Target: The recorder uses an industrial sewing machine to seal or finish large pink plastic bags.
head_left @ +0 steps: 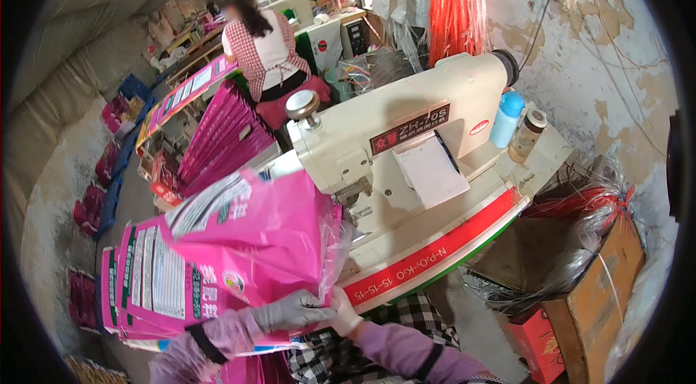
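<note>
A bright pink printed plastic sack point(268, 239) lies across the left side of the sewing machine's bed, its clear liner sticking out along the right edge. My left hand point(290, 310), in a grey glove, is closed on the sack's near corner. Right beside it, my right hand point(344, 314), in a pale glove, pinches the same corner; its fingertips are partly hidden. Beyond the sack stands a cream industrial sewing machine point(406, 123), with its needle area point(355, 192) just right of the sack's upper edge. Under the sack is a stack of similar pink sacks point(156, 275).
A blue bottle point(507, 119) and a lidded jar point(528, 136) stand on the machine table's right end. A notepad point(433, 170) leans on the machine. Red strands point(457, 3) hang behind. At right sits a cardboard box point(605, 304). Another person point(264, 50) sits farther back.
</note>
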`<action>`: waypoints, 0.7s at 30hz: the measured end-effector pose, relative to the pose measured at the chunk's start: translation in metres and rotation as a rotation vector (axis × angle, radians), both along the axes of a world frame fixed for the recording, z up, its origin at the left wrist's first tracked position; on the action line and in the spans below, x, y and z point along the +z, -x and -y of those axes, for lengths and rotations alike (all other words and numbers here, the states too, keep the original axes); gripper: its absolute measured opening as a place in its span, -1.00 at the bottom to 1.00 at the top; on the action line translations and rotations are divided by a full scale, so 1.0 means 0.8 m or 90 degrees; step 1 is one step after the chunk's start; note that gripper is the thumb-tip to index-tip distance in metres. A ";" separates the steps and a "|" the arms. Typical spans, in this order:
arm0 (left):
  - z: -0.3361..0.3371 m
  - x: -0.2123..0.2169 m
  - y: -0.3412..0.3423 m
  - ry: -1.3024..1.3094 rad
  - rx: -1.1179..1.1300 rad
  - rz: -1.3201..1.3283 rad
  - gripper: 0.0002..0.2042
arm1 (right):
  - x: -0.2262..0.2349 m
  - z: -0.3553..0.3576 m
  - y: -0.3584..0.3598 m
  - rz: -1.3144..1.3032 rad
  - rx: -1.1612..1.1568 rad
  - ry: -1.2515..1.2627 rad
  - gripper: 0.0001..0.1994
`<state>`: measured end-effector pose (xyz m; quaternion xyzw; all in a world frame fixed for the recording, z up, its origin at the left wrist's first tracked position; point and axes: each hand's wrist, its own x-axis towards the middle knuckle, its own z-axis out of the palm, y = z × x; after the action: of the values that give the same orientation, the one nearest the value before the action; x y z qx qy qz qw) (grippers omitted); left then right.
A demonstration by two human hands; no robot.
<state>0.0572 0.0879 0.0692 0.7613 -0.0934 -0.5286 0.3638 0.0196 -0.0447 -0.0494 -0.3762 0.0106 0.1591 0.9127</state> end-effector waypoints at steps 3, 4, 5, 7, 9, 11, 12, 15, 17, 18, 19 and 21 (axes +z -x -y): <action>-0.001 0.007 0.032 0.265 0.375 0.034 -0.84 | 0.046 0.060 -0.028 -0.088 0.168 -0.201 -0.66; 0.042 0.032 0.022 0.266 0.470 -0.119 -0.80 | 0.034 0.080 -0.030 -0.181 0.114 -0.151 -0.66; 0.048 0.034 0.014 0.219 0.413 -0.140 -0.82 | 0.035 0.076 -0.034 -0.102 0.074 -0.046 -0.68; 0.060 0.036 0.001 0.164 0.347 -0.171 -0.83 | 0.003 0.069 -0.031 -0.100 0.078 0.028 -0.68; 0.063 0.045 -0.014 -0.045 -0.409 0.626 -0.86 | 0.030 0.045 -0.009 -0.098 0.040 0.003 -0.66; 0.065 0.032 -0.025 0.058 -0.419 0.738 -0.84 | 0.010 0.021 0.021 0.050 -0.047 0.175 -0.55; 0.068 0.025 -0.031 0.165 -0.420 0.851 -0.82 | -0.024 0.006 0.041 0.188 -0.089 0.356 -0.46; 0.074 0.059 0.017 -0.111 -0.650 0.536 -0.88 | 0.081 0.098 0.040 0.062 0.065 0.497 -0.39; 0.092 0.069 0.025 -0.135 -0.659 0.481 -0.89 | 0.067 0.106 0.037 0.171 -0.039 0.506 -0.41; 0.101 0.073 0.031 -0.136 -0.646 0.533 -0.91 | 0.055 0.102 0.033 0.247 -0.120 0.496 -0.43; 0.105 0.072 0.038 -0.141 -0.626 0.580 -0.93 | 0.047 0.097 0.024 0.241 -0.114 0.498 -0.43; 0.104 0.065 0.034 -0.099 -0.613 0.559 -0.93 | 0.041 0.084 0.000 0.207 -0.094 0.536 -0.40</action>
<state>0.0299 0.0051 0.1216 0.8033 -0.5252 -0.2776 -0.0417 0.0193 -0.1122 -0.0166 -0.7326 -0.0423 0.0147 0.6792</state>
